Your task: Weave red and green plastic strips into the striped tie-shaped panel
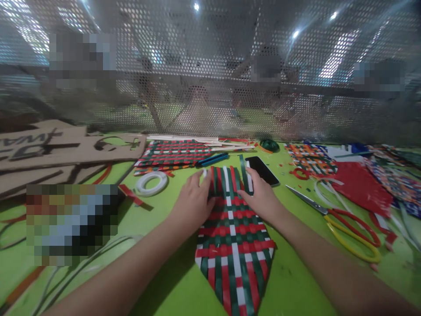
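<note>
A woven piece (233, 239) of flat red, green and white strips lies in front of me, its near end narrowing to a point. At its upper left edge is my left hand (194, 197), with the thumb over the weave and the fingers along the side. My right hand (263, 195) is at the upper right edge, thumb on the strips. Between its thumb and fingers runs a green strip (244, 169) that rises above the other loose ends. The undersides of both hands' grips are hidden.
On the green table, a phone (265, 171) lies behind my right hand, with open scissors (325, 211) to the right. A white tape roll (151, 183), another woven sheet (176, 152) and cut cardboard (72, 151) are left. Perforated metal mesh (204, 105) stands behind.
</note>
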Motion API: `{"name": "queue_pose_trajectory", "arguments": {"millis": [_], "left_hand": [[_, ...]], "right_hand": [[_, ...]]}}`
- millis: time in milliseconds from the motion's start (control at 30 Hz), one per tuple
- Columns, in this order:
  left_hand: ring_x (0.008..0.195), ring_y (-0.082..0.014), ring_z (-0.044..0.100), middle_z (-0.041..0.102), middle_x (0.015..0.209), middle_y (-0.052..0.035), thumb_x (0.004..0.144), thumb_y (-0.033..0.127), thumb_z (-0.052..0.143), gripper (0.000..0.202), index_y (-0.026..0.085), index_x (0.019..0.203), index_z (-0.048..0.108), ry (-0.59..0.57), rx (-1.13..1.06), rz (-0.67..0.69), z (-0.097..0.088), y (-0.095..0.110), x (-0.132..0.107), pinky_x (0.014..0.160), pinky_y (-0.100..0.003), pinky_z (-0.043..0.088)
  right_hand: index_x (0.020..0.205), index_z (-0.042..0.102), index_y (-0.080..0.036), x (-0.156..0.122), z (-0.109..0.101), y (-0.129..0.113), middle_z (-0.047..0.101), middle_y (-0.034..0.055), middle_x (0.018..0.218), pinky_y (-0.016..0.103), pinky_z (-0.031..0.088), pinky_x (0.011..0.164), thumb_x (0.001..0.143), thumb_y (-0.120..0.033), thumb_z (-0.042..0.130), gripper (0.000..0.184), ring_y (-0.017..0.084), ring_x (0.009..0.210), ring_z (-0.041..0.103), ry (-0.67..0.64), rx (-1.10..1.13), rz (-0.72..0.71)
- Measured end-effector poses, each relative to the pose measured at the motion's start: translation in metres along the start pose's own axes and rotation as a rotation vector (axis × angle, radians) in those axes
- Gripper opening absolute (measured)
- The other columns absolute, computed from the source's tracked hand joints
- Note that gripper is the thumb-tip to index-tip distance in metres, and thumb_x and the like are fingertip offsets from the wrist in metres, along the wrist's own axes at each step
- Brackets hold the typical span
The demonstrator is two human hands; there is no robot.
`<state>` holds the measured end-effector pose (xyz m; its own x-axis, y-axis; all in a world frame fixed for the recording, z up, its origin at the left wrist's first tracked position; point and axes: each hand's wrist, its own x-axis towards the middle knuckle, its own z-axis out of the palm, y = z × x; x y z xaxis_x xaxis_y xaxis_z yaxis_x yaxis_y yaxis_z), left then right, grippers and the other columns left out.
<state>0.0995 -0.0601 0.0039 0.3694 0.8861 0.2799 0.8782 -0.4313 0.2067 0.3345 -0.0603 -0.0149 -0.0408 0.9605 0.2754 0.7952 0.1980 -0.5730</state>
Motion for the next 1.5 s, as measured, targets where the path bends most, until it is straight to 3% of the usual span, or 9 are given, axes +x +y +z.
{"name": "queue_pose_trajectory", "arguments": {"millis": [67, 167, 300, 367, 667, 767, 900, 1200, 1500], "left_hand": [[0.135, -0.0336, 0.051, 0.053, 0.148, -0.0183, 0.098, 0.019, 0.05, 0.042, 0.012, 0.138, 0.06, -0.099, 0.034, 0.129, -0.003, 0.006, -0.001, 0.112, -0.049, 0.044], [0.121, -0.029, 0.063, 0.066, 0.133, -0.0149, 0.103, 0.021, 0.04, 0.037, 0.013, 0.123, 0.07, -0.239, 0.036, 0.193, -0.007, 0.015, -0.007, 0.105, -0.044, 0.052], [0.134, -0.0342, 0.054, 0.059, 0.144, -0.0189, 0.102, 0.039, 0.048, 0.046, 0.01, 0.134, 0.063, -0.205, 0.052, 0.227, -0.007, 0.021, -0.018, 0.111, -0.049, 0.047], [0.142, -0.038, 0.044, 0.052, 0.15, -0.0212, 0.102, 0.044, 0.048, 0.053, 0.008, 0.139, 0.059, -0.175, 0.092, 0.241, -0.006, 0.02, -0.022, 0.115, -0.053, 0.042], [0.133, -0.0371, 0.053, 0.057, 0.144, -0.0213, 0.104, 0.048, 0.043, 0.06, 0.006, 0.145, 0.052, -0.221, 0.156, 0.234, -0.009, 0.019, -0.025, 0.109, -0.051, 0.048], [0.129, -0.0371, 0.053, 0.061, 0.138, -0.0217, 0.104, 0.05, 0.042, 0.062, 0.003, 0.143, 0.054, -0.196, 0.189, 0.261, -0.011, 0.019, -0.026, 0.107, -0.051, 0.048], [0.124, -0.0366, 0.055, 0.063, 0.13, -0.0218, 0.104, 0.054, 0.041, 0.062, 0.004, 0.136, 0.059, -0.136, 0.245, 0.329, -0.008, 0.014, -0.025, 0.104, -0.05, 0.049], [0.128, -0.0337, 0.052, 0.057, 0.137, -0.021, 0.1, 0.059, 0.046, 0.068, 0.004, 0.139, 0.053, -0.106, 0.161, 0.34, 0.005, -0.004, -0.007, 0.109, -0.046, 0.045], [0.115, -0.0337, 0.056, 0.063, 0.12, -0.0188, 0.103, 0.052, 0.045, 0.055, 0.005, 0.126, 0.063, -0.174, 0.22, 0.332, -0.001, 0.007, -0.007, 0.1, -0.047, 0.05]], "right_hand": [[0.155, 0.037, -0.021, -0.001, 0.0, 0.0, 0.055, 0.0177, 0.146, 0.057, 0.046, 0.107, 0.088, -0.03, 0.07, 0.075, 0.037, 0.134, 0.052, 0.04, -0.1, -0.086], [0.15, 0.046, -0.019, -0.003, -0.003, -0.001, 0.053, 0.0193, 0.143, 0.058, 0.045, 0.108, 0.088, -0.03, 0.072, 0.069, 0.039, 0.134, 0.048, 0.089, -0.222, -0.158], [0.123, 0.069, -0.019, -0.004, -0.011, -0.007, 0.063, 0.0132, 0.118, 0.046, 0.05, 0.105, 0.093, -0.018, 0.063, 0.03, 0.029, 0.114, 0.059, -0.086, -0.196, -0.279], [0.116, 0.072, -0.019, -0.004, -0.013, -0.009, 0.065, 0.0107, 0.112, 0.041, 0.05, 0.104, 0.096, -0.013, 0.057, 0.025, 0.024, 0.109, 0.061, -0.181, -0.141, -0.323], [0.117, 0.071, -0.022, -0.002, -0.018, -0.008, 0.066, 0.0099, 0.115, 0.043, 0.05, 0.103, 0.099, -0.015, 0.053, 0.027, 0.023, 0.112, 0.061, -0.272, -0.076, -0.312], [0.121, 0.069, -0.023, -0.004, -0.023, -0.012, 0.064, 0.0105, 0.121, 0.045, 0.049, 0.104, 0.096, -0.034, 0.064, 0.028, 0.026, 0.116, 0.06, -0.316, -0.076, -0.273], [0.128, 0.065, -0.027, -0.008, -0.029, -0.016, 0.061, 0.0118, 0.128, 0.049, 0.05, 0.102, 0.081, -0.058, 0.077, 0.058, 0.031, 0.118, 0.059, -0.372, -0.092, -0.21], [0.126, 0.065, -0.026, 0.0, -0.025, -0.014, 0.061, 0.0113, 0.124, 0.048, 0.048, 0.104, 0.081, -0.061, 0.075, 0.058, 0.032, 0.12, 0.057, -0.345, -0.12, -0.248], [0.121, 0.066, -0.024, 0.005, -0.024, -0.011, 0.062, 0.0113, 0.122, 0.047, 0.049, 0.103, 0.081, -0.058, 0.077, 0.054, 0.03, 0.117, 0.057, -0.356, -0.093, -0.257]]}}
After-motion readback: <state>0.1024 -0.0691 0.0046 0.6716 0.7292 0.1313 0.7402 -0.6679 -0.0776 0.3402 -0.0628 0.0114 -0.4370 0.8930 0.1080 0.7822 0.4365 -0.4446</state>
